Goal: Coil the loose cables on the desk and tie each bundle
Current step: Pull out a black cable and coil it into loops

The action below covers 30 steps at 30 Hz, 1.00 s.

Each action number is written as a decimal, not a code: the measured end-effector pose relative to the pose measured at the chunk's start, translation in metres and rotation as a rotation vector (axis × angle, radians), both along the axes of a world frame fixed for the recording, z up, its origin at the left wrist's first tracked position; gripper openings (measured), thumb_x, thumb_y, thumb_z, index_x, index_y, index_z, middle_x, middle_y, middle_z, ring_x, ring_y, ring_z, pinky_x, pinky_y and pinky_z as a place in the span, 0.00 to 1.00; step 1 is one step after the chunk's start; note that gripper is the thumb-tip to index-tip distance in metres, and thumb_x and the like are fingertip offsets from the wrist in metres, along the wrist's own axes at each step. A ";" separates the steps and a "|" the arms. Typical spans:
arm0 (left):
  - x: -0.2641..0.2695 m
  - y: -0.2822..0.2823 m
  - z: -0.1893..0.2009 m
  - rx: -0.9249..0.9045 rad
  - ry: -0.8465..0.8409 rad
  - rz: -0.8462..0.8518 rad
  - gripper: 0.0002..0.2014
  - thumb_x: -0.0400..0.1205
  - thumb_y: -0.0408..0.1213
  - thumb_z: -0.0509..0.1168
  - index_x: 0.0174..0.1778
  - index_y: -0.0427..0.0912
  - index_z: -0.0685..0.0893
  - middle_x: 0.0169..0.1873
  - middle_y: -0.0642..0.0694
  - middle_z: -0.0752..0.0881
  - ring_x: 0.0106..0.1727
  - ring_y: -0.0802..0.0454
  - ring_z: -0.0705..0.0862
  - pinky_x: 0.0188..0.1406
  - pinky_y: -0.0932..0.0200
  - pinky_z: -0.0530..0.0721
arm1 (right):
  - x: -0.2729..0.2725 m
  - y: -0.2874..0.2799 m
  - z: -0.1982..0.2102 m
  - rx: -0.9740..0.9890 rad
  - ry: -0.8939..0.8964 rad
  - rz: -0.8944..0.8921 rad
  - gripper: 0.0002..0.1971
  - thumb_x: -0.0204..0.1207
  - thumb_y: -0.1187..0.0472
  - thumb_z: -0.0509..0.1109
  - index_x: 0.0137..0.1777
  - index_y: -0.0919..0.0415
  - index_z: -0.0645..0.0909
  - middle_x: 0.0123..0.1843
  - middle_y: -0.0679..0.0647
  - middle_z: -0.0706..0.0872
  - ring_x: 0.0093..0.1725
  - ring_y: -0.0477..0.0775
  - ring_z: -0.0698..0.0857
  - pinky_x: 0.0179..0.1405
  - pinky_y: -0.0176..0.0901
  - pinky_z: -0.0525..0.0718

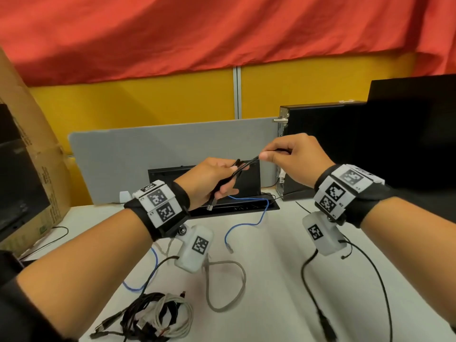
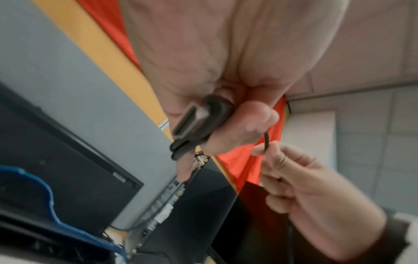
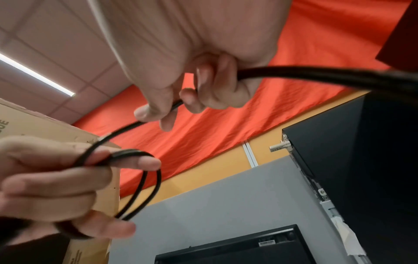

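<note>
**A:** Where's the cable being worked on?

**B:** Up off the desk (image 1: 271,255), between both hands. The left hand (image 1: 209,180) has its fingers curled round a small coil of the black cable (image 1: 243,166), about 2 loops as the right wrist view shows them, with the metal plug (image 1: 210,207) hanging below the fist. The right hand (image 1: 293,156) pinches the free run of the same cable between thumb and forefinger, the other fingers curled in.

**A:** So which way does the cable run?

**B:** From the coil it climbs rightward and slightly up to the right pinch, a short taut span. The rest of it seems to drop behind the right hand toward the desk's right edge. My read is that the next wrap depends on the right hand carrying that span back over the left fingers, so the left is the anchor and the right does the travelling.

**A:** What's still on the desk?

**B:** A blue cable (image 1: 246,223) lies mid-desk and a grey cable (image 1: 229,287) loops nearer the front edge. A tangled bundle (image 1: 153,314) sits at the front left. None of those looks tied.

**A:** Any writing?

**B:** Print on the cardboard box (image 1: 32,154) at the left edge, too small to read. The wrist bands carry only square black-and-white markers, and a label on the monitor is blurred.
</note>
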<state>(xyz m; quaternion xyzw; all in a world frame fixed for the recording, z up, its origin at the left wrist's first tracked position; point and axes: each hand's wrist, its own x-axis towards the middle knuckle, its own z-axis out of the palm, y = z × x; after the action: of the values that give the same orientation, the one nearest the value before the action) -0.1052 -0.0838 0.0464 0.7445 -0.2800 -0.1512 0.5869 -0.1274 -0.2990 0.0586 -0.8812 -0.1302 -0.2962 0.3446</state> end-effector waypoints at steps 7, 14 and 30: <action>-0.014 0.001 0.007 -0.402 0.200 -0.216 0.19 0.90 0.34 0.48 0.65 0.27 0.79 0.21 0.48 0.68 0.19 0.56 0.64 0.68 0.31 0.78 | 0.008 0.014 -0.008 0.115 0.011 -0.008 0.14 0.79 0.46 0.68 0.45 0.53 0.90 0.20 0.40 0.76 0.21 0.37 0.74 0.31 0.35 0.75; -0.017 -0.004 0.002 -0.552 0.219 -0.280 0.20 0.88 0.37 0.52 0.68 0.23 0.72 0.63 0.33 0.85 0.20 0.62 0.70 0.68 0.30 0.77 | 0.000 0.033 -0.028 0.028 0.251 0.023 0.17 0.86 0.56 0.57 0.45 0.60 0.85 0.32 0.56 0.79 0.29 0.48 0.75 0.31 0.43 0.74; -0.003 -0.004 -0.008 -0.189 -0.173 0.116 0.13 0.89 0.31 0.54 0.69 0.32 0.72 0.67 0.45 0.85 0.56 0.46 0.90 0.67 0.48 0.81 | -0.032 0.063 -0.043 -0.425 0.399 0.043 0.15 0.85 0.57 0.58 0.37 0.59 0.76 0.33 0.51 0.78 0.32 0.52 0.76 0.29 0.42 0.69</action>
<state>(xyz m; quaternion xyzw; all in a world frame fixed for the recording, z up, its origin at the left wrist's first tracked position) -0.1083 -0.0877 0.0387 0.7111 -0.2993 -0.0253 0.6358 -0.1591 -0.2358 0.0159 -0.9716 -0.1377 -0.0755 0.1772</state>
